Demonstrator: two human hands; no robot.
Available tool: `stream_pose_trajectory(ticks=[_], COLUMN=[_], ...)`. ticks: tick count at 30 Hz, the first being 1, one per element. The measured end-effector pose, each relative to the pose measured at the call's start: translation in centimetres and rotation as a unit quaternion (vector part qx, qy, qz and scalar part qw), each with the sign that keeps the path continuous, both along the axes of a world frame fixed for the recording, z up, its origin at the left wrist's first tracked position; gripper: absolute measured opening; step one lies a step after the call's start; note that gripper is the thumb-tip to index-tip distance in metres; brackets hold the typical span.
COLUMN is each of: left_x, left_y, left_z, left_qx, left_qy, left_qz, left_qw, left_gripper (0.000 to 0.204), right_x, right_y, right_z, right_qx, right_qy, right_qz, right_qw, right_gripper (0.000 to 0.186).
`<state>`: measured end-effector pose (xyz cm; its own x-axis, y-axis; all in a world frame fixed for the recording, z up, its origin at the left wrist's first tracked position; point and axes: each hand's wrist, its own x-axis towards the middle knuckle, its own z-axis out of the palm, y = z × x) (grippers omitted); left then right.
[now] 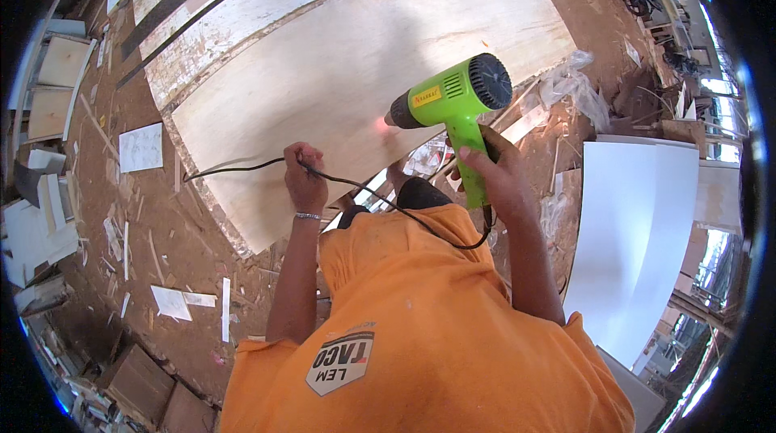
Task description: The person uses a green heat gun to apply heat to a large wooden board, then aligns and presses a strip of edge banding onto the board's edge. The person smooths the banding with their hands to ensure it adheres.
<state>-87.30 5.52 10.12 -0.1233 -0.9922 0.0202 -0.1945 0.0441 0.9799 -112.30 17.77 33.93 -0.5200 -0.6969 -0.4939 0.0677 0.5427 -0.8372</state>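
Observation:
My right hand (501, 170) is wrapped round the handle of a green heat gun (457, 97) with a black rear cap. Its dark nozzle points left over a pale plywood board (323, 85), and a reddish glow shows at the tip. From the bottom of the handle a black power cord (388, 200) loops across my front to the left. My left hand (305, 178) is closed on that cord above the board's near edge. Past this hand the cord runs on over the board's left edge.
Long worn boards (218, 37) lie along the plywood's far side. White sheets (634, 223) stand at the right, near crumpled clear plastic (575, 85). Offcuts such as a white piece (141, 147) litter the brown floor (174, 231) at left. A wooden box (137, 384) sits at lower left.

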Motion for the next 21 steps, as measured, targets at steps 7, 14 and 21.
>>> stream_pose_trajectory(ticks=[7,14,21], left_x=[-6.3,-8.7,-9.3], left_y=[-0.6,-0.8,-0.7], left_z=[0.2,-1.1,1.9], left_qx=[-0.075,-0.037,0.017], left_qy=[-0.105,-0.102,-0.138], left_qz=[0.004,0.03,0.006], left_qw=[0.992,0.994,0.99], left_gripper=[0.028,0.038,0.045], right_x=[-6.3,-12.1,-16.4], right_y=[-0.2,-0.3,-1.6], right_z=[0.2,-1.5,-1.8], right_qx=[0.042,0.009,0.023], right_qy=[-0.028,0.026,0.004], right_qz=[0.057,0.125,0.183], right_qw=[0.997,0.992,0.983], right_gripper=[0.053,0.062,0.069])
